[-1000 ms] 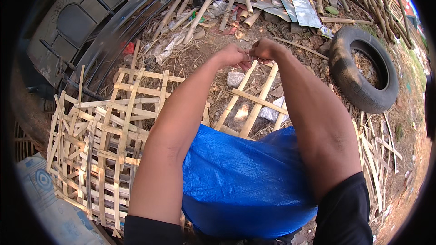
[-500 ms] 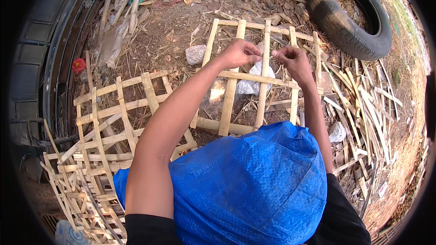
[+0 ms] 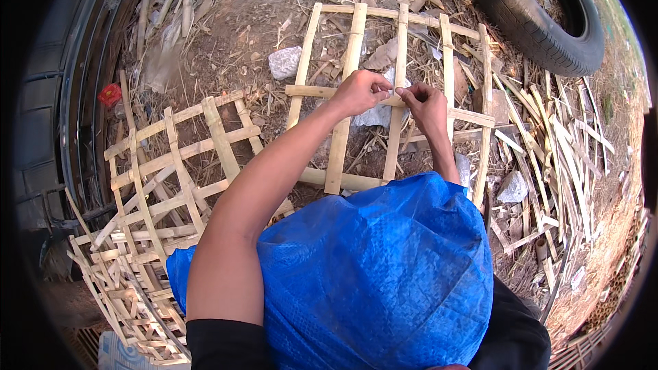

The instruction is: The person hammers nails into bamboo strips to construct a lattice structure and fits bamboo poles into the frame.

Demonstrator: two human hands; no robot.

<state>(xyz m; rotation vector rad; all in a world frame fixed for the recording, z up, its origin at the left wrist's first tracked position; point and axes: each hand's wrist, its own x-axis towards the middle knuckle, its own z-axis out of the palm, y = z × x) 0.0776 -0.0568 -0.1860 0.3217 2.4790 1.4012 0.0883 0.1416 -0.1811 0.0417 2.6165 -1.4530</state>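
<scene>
In the head view, the left hand (image 3: 361, 92) and right hand (image 3: 426, 104) meet just above the frame's centre, fingers pinched together at a crossing of slats on the bamboo lattice frame (image 3: 343, 144), which lies on the dirt ground (image 3: 253, 24). What they pinch is too small to tell. A blue tarp (image 3: 370, 274) fills the lower centre. More finished lattices (image 3: 157, 185) lie at left; a tyre (image 3: 541, 20) sits upper right.
</scene>
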